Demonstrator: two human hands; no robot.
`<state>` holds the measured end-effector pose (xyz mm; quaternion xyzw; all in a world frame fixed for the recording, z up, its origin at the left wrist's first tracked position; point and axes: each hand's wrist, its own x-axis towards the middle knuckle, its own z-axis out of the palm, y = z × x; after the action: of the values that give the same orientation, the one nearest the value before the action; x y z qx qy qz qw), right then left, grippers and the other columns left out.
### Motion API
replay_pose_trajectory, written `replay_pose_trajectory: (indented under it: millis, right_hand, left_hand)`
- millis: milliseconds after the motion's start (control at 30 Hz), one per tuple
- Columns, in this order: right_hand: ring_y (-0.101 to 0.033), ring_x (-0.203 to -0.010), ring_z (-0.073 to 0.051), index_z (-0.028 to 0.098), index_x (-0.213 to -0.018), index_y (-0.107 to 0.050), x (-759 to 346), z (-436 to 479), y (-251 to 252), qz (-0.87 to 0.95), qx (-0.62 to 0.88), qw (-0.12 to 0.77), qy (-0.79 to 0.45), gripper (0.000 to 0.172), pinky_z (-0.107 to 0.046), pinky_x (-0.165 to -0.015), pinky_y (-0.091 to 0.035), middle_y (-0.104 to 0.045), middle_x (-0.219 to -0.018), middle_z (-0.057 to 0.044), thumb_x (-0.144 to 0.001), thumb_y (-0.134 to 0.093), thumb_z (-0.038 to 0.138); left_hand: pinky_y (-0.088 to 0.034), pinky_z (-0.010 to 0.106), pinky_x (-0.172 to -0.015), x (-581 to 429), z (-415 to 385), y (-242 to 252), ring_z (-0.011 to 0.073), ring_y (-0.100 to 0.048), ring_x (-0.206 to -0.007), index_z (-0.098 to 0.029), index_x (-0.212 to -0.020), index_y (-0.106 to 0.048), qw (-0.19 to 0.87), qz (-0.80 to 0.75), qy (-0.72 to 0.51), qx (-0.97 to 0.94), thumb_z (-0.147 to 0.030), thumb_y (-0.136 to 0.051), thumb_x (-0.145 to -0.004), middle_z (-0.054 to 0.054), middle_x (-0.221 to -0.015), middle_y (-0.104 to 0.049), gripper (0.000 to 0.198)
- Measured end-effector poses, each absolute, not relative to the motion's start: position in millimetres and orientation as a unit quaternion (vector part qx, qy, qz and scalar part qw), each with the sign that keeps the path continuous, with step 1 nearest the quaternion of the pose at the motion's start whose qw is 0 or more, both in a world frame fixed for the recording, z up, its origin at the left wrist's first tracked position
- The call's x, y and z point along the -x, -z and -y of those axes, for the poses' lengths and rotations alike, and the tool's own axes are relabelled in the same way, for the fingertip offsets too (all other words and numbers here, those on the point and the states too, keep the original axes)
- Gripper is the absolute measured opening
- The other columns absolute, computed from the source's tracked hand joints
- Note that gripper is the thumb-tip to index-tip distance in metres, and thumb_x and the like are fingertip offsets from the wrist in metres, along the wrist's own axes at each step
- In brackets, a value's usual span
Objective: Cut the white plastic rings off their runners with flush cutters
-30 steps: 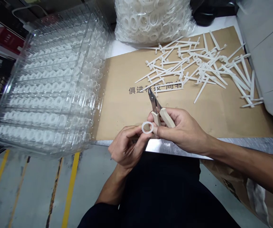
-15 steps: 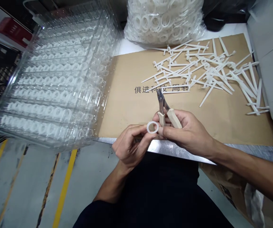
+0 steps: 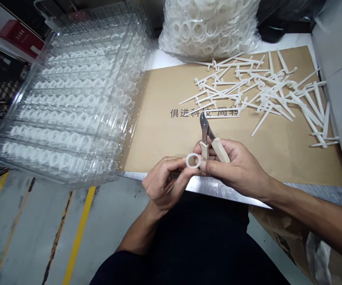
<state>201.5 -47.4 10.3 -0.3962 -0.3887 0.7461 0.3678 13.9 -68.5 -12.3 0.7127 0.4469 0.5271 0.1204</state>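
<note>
Only one ring (image 3: 193, 160) in left hand (image 3: 163, 184), one nipper (image 3: 210, 142) in right hand (image 3: 236, 166)

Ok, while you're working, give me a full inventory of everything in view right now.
White plastic ring: one, white, pinched in the left hand.
Side cutters: one pair, steel with cream handles, in the right hand.
Plastic runners: many, white, scattered on the cardboard.
Cardboard sheet: one, brown with black print, on the bench.
Clear plastic trays: stacked, count unclear, holding white rings, left of the cardboard.
Plastic bag of rings: one, clear with white rings, beyond the cardboard.
Yellow floor lines: two, yellow, on the floor below the trays.
Left hand: one, bare, near the bench edge.
Right hand: one, bare, beside the left.
</note>
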Motion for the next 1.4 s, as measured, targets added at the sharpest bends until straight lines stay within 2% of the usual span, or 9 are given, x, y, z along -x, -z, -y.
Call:
replay_pose_trajectory:
  millis: [300, 433, 533, 633, 867, 1000, 1133, 1267, 1400]
  right_hand:
    - [-0.057, -0.075, -0.017, 0.018, -0.099, -0.070, -201, 46, -11, 0.376, 0.382, 0.375, -0.756, 0.023, -0.031, -0.072, -0.048, -0.062, -0.084, -0.001, -0.088, -0.083, 0.034]
    - [-0.056, -0.075, -0.018, 0.018, -0.096, -0.071, -205, 49, -6, 0.389, 0.361, 0.384, -0.755, 0.020, -0.032, -0.073, -0.048, -0.061, -0.081, -0.001, -0.088, -0.082, 0.032]
    - [-0.060, -0.077, -0.017, 0.019, -0.105, -0.073, -206, 49, -1, 0.357, 0.361, 0.393, -0.766, 0.023, -0.031, -0.073, -0.048, -0.067, -0.090, -0.003, -0.088, -0.082, 0.031]
    - [-0.062, -0.076, -0.017, 0.019, -0.107, -0.074, -204, 45, 1, 0.341, 0.362, 0.392, -0.774, 0.027, -0.030, -0.070, -0.049, -0.068, -0.091, -0.004, -0.085, -0.085, 0.031]
    - [-0.063, -0.073, -0.016, 0.018, -0.102, -0.074, -211, 31, -7, 0.335, 0.410, 0.499, -0.687, 0.028, -0.030, -0.069, -0.049, -0.069, -0.090, -0.003, -0.077, -0.085, 0.024]
    - [-0.062, -0.075, -0.015, 0.019, -0.104, -0.072, -220, 21, -5, 0.341, 0.424, 0.550, -0.634, 0.028, -0.029, -0.072, -0.049, -0.067, -0.091, -0.001, -0.078, -0.082, 0.022]
    - [-0.062, -0.073, -0.016, 0.019, -0.106, -0.071, -220, 20, -2, 0.370, 0.422, 0.550, -0.618, 0.029, -0.031, -0.071, -0.049, -0.067, -0.091, -0.001, -0.079, -0.080, 0.023]
    - [-0.062, -0.074, -0.016, 0.018, -0.107, -0.071, -219, 22, 2, 0.402, 0.413, 0.537, -0.615, 0.028, -0.033, -0.074, -0.049, -0.068, -0.092, -0.002, -0.081, -0.079, 0.024]
    - [-0.063, -0.076, -0.017, 0.018, -0.105, -0.071, -219, 23, 5, 0.414, 0.405, 0.525, -0.623, 0.026, -0.033, -0.076, -0.049, -0.068, -0.093, -0.003, -0.082, -0.079, 0.025]
  left_hand:
    - [-0.060, 0.020, -0.063, -13, 67, 11, 0.0117, -0.075, -0.076, -0.019, -0.105, -0.071, 0.144, -0.436, -0.524, -0.718, -0.010, -0.087, -0.081, 0.000, -0.091, -0.079, 0.030]
    - [-0.058, 0.021, -0.069, -12, 68, 12, 0.0113, -0.072, -0.080, -0.018, -0.108, -0.070, 0.205, -0.431, -0.528, -0.702, -0.009, -0.082, -0.085, 0.002, -0.093, -0.077, 0.027]
    - [-0.055, 0.023, -0.069, -13, 65, 13, 0.0111, -0.068, -0.074, -0.019, -0.097, -0.068, 0.273, -0.452, -0.533, -0.661, -0.011, -0.072, -0.092, 0.001, -0.084, -0.072, 0.010]
    - [-0.052, 0.023, -0.067, -14, 58, 10, 0.0113, -0.066, -0.071, -0.018, -0.089, -0.067, 0.300, -0.467, -0.496, -0.667, -0.012, -0.066, -0.094, 0.001, -0.080, -0.071, 0.008]
    - [-0.051, 0.022, -0.070, 6, 57, -3, 0.0105, -0.065, -0.074, -0.019, -0.099, -0.067, 0.222, -0.517, -0.458, -0.688, -0.016, -0.064, -0.096, 0.001, -0.089, -0.071, 0.005]
    - [-0.053, 0.026, -0.078, 22, 42, -2, 0.0130, -0.067, -0.084, -0.020, -0.118, -0.065, 0.178, -0.538, -0.364, -0.739, -0.021, -0.062, -0.099, 0.004, -0.107, -0.069, 0.019]
    - [-0.055, 0.035, -0.090, 19, 7, -3, 0.0210, -0.068, -0.100, -0.021, -0.135, -0.059, 0.105, -0.570, -0.257, -0.773, -0.027, -0.060, -0.102, 0.008, -0.122, -0.066, 0.033]
    - [-0.054, 0.039, -0.092, 5, -25, -2, 0.0278, -0.066, -0.112, -0.020, -0.124, -0.064, 0.072, -0.571, -0.193, -0.795, -0.029, -0.062, -0.100, 0.010, -0.118, -0.067, 0.026]
    - [-0.053, 0.037, -0.094, 1, -35, 0, 0.0253, -0.067, -0.106, -0.019, -0.111, -0.066, 0.065, -0.571, -0.186, -0.797, -0.026, -0.054, -0.103, 0.009, -0.110, -0.071, 0.016]
